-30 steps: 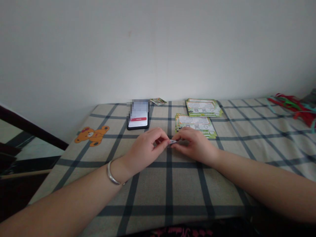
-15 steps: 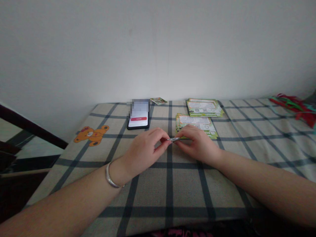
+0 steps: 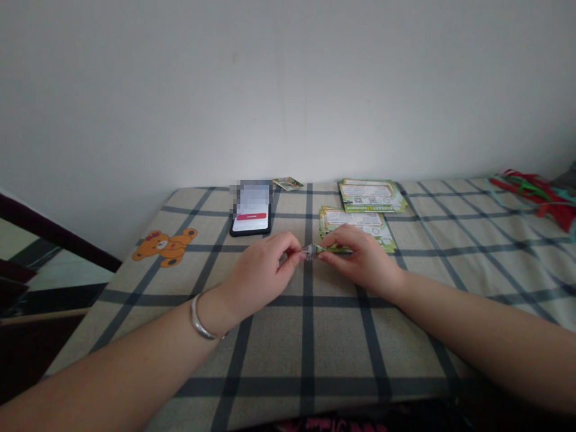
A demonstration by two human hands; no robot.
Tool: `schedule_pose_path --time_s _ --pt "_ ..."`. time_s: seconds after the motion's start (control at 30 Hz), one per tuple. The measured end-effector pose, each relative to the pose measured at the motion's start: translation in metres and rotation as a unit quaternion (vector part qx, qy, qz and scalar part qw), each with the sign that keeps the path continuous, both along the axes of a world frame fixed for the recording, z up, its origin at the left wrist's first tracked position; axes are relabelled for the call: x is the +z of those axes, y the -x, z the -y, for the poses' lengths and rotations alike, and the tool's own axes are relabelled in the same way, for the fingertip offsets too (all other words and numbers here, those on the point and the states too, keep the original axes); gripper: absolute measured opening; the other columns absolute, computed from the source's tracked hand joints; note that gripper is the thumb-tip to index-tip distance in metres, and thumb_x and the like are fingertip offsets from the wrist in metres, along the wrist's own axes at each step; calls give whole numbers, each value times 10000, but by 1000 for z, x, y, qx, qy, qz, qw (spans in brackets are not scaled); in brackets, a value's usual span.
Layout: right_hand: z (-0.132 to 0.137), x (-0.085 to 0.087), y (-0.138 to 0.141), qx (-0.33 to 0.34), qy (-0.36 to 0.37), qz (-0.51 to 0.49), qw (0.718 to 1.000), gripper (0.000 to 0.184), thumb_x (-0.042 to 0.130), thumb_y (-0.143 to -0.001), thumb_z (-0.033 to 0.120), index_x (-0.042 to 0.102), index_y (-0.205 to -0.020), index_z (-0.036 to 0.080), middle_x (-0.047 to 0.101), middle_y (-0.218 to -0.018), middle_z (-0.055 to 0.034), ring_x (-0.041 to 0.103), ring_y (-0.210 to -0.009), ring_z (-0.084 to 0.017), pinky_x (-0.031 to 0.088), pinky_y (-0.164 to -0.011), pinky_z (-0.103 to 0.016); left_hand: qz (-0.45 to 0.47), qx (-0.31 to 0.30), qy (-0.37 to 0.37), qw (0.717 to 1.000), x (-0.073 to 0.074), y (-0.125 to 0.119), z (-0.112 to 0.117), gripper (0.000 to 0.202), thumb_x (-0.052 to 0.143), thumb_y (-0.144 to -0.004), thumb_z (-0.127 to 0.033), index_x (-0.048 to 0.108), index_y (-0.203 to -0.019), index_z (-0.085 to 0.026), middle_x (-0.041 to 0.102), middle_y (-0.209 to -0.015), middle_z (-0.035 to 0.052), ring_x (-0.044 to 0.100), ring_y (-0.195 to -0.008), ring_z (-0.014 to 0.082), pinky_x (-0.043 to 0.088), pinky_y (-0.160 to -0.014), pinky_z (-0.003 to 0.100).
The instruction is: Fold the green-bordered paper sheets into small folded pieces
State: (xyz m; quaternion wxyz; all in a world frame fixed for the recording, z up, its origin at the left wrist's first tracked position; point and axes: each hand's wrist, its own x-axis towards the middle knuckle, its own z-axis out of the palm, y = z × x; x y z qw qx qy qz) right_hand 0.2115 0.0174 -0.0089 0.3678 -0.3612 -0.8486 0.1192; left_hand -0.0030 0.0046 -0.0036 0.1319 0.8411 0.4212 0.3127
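Observation:
Both of my hands meet over the middle of the checked cloth. My left hand [image 3: 265, 267], with a silver bangle on its wrist, pinches one end of a small folded piece of paper [image 3: 311, 251]. My right hand [image 3: 360, 258] pinches the other end. The paper is tiny, printed grey and green, and held just above the cloth. Fingers of both hands are closed round it.
A phone [image 3: 252, 209] with a lit screen lies beyond my left hand. Two green printed leaflets [image 3: 371, 197] lie beyond my right hand, a small folded scrap [image 3: 288, 183] near the wall. Red and green ribbons [image 3: 540, 192] sit far right. The cloth [image 3: 315, 336] has a bear print [image 3: 165, 246].
The folded paper has turned between my fingertips from lying flat and thin to showing a bunched, wider face. Both hands stay in nearly the same place.

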Motion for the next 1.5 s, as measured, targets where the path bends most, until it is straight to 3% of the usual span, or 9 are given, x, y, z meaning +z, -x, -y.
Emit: schedule_pose_path --time_s 0.17,0.4,0.67,0.8,0.97,1.13,1.5 --pt "1 0 -2 2 -20 20 1000 83 629 -844 217 628 -781 164 638 -730 -32 564 -737 -161 428 -677 -285 -4 -21 7 1000 1 -1 0 74 560 -873 -148 552 -804 -172 576 -734 -25 534 -673 122 375 -600 251" --pt "1 3 -2 15 -48 -6 999 112 663 -838 264 630 -776 176 656 -741 -27 575 -739 -158 437 -687 -288 -89 -37 -121 988 3 -1 0 87 610 -842 -180 547 -784 -167 592 -747 8 542 -763 184 405 -706 324" --pt "2 3 -1 14 -21 -27 999 48 664 -813 215 639 -794 179 651 -742 -10 582 -725 -132 442 -671 -257 -33 -35 -66 997 0 0 -4 106 614 -857 -170 553 -771 -168 580 -727 -8 550 -717 155 409 -644 281" --pt "5 5 0 -7 -23 1 1000 16 637 -795 167 633 -785 178 651 -736 -12 584 -728 -142 445 -667 -262 -33 -57 -75 995 1 -1 -3 39 623 -855 -183 599 -886 -176 639 -832 5 584 -823 171 453 -745 313" --pt "8 8 0 -28 -85 85 992 43 606 -821 173 646 -806 180 675 -781 -36 590 -793 -183 462 -713 -305 -3 -63 -131 989 4 -2 0 172 633 -864 -232 605 -1026 -181 638 -993 44 581 -965 181 470 -867 345" --pt "9 10 0 14 -156 110 982 83 591 -868 222 667 -856 190 701 -817 -42 572 -821 -197 477 -758 -333 -17 -71 -177 982 7 -3 2 36 628 -857 -185 609 -885 -173 644 -849 17 591 -847 169 476 -788 325" --pt "10 9 2 56 -99 50 992 76 586 -883 232 657 -875 203 697 -835 -19 580 -814 -172 475 -756 -320 -61 -64 -193 977 7 -4 4 12 598 -836 -156 598 -827 -165 650 -814 24 591 -800 182 466 -738 321"
